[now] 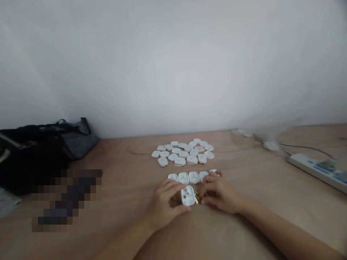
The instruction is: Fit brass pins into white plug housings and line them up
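Note:
On the wooden table (121, 187), my left hand (165, 207) curls its fingers round a white plug casing (187, 196) with small metal parts showing on its face. My right hand (218, 193) is closed in a pinch on a small brass-coloured piece (196, 198) at the casing's right edge. Just beyond my hands lies a short row of white plug casings (189, 177). Farther back sits a pile of several more white casings (184, 153).
A black bag (40, 151) rests at the left by the wall. A pixelated patch (66, 200) covers something near it. A white power strip (317, 169) with a cable (300, 147) lies at the right. A plain wall stands behind the table.

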The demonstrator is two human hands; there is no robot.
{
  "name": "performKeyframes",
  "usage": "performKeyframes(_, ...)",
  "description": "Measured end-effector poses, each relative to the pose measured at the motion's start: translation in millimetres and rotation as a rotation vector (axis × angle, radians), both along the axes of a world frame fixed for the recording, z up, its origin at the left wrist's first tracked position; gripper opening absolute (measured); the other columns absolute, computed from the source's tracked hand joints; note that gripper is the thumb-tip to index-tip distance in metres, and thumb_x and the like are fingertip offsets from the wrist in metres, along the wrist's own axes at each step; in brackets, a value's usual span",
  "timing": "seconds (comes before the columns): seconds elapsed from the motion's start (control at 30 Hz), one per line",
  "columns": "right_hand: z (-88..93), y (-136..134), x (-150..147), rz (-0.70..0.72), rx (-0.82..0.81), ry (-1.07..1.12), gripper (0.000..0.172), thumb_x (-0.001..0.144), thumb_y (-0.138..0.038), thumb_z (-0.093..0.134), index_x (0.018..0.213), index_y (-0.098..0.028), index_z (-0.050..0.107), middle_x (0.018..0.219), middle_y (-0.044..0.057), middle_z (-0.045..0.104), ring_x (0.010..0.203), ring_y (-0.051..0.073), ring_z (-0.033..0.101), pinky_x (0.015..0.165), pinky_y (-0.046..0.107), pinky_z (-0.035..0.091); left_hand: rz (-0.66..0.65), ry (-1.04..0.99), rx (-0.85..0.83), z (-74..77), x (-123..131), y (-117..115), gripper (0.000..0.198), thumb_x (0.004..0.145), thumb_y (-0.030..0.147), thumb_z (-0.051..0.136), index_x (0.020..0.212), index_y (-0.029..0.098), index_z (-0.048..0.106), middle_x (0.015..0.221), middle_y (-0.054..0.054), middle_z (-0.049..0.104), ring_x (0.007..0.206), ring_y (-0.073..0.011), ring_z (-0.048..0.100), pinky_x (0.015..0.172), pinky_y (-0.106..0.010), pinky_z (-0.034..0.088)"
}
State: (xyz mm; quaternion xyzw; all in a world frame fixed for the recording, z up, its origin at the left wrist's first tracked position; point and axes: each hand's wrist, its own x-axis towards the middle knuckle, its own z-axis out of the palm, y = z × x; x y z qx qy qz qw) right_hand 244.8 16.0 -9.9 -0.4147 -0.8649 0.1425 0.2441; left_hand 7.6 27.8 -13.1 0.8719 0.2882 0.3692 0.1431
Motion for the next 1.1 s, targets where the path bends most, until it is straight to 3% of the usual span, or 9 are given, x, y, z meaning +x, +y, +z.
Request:
performKeyframes(0.13, -3.1, 0.4, -0.1, -0.011, -0.003, 0.027, 0.007, 0.080, -0.025, 0.066, 0.072, -0.025, 0.066, 0.077, -0.002, 0.062, 0.086, 0.018, 0.052, 0.085, 0.038, 0.024, -0.005, -0.008, -0.018, 1.3, 1.2, -0.2, 0.051, 0.064, 0.034, 0.081, 0.108, 0.017, 0.063, 0.098, -0.009, 0.067, 0.092, -0.0245, 0.058, 0.084, -0.038, 0.046)
performKeyframes(0.3, 3.1, 0.2, 6.4, -0.016, 0.006, 0.023, 0.010, 0.086, -0.022, 0.057, 0.082, -0.026, 0.065, 0.081, -0.002, 0.063, 0.087, 0.018, 0.052, 0.084, 0.038, 0.025, -0.005, -0.009, -0.028, 2.6, 0.8, -0.4, 0.051, 0.063, 0.034, 0.081, 0.108, 0.017, 0.063, 0.098, -0.008, 0.067, 0.092, -0.0243, 0.058, 0.083, -0.037, 0.046)
performKeyframes(0.53, 9.4, -3.4, 3.3, 0.076, 0.008, -0.036, 0.005, 0.078, -0.035, 0.068, 0.080, -0.030, 0.068, 0.079, -0.003, 0.063, 0.085, 0.018, 0.052, 0.083, 0.039, 0.022, 0.017, 0.008, -0.020, 2.0, -0.5, 0.0, 0.052, 0.062, 0.035, 0.082, 0.108, 0.018, 0.063, 0.098, -0.008, 0.067, 0.092, -0.0249, 0.058, 0.083, -0.038, 0.047)
performKeyframes(0.73, 6.6, -5.7, -2.6, 0.097, 0.041, -0.037, 0.007, 0.082, -0.026, 0.062, 0.075, -0.025, 0.064, 0.077, -0.003, 0.064, 0.083, 0.018, 0.051, 0.081, 0.038, 0.023, 0.010, 0.000, -0.004, 1.7, -0.1, 0.7, 0.050, 0.064, 0.034, 0.080, 0.109, 0.019, 0.062, 0.099, -0.009, 0.066, 0.093, -0.0248, 0.058, 0.084, -0.039, 0.047)
performKeyframes(0.9, 8.0, -8.2, -4.0, 0.002, 0.060, 0.127, 0.007, 0.087, -0.021, 0.054, 0.087, -0.022, 0.061, 0.080, 0.000, 0.067, 0.081, 0.018, 0.054, 0.079, 0.036, 0.027, 0.035, -0.004, 0.008, 1.0, 0.4, -0.1, 0.050, 0.063, 0.036, 0.081, 0.107, 0.020, 0.064, 0.099, -0.009, 0.065, 0.093, -0.0248, 0.058, 0.083, -0.038, 0.048)
performKeyframes(1.0, 5.4, -9.2, -7.4, -0.042, 0.091, 0.198, 0.016, 0.089, -0.020, 0.051, 0.097, -0.027, 0.063, 0.080, 0.000, 0.069, 0.078, 0.018, 0.055, 0.077, 0.035, 0.028, 0.060, 0.013, 0.014, 1.7, 0.7, -0.7, 0.049, 0.062, 0.039, 0.081, 0.105, 0.020, 0.066, 0.096, -0.008, 0.066, 0.092, -0.0252, 0.058, 0.082, -0.039, 0.048)
performKeyframes(1.1, -1.1, -10.2, -11.7, -0.136, 0.079, 0.284, 0.014, 0.088, -0.024, 0.053, 0.090, -0.028, 0.067, 0.079, -0.001, 0.070, 0.077, 0.018, 0.057, 0.079, 0.036, 0.030, 0.084, 0.025, 0.017, 2.7, 0.8, -1.3, 0.049, 0.063, 0.040, 0.080, 0.105, 0.021, 0.066, 0.096, -0.008, 0.066, 0.092, -0.0255, 0.058, 0.083, -0.040, 0.047)
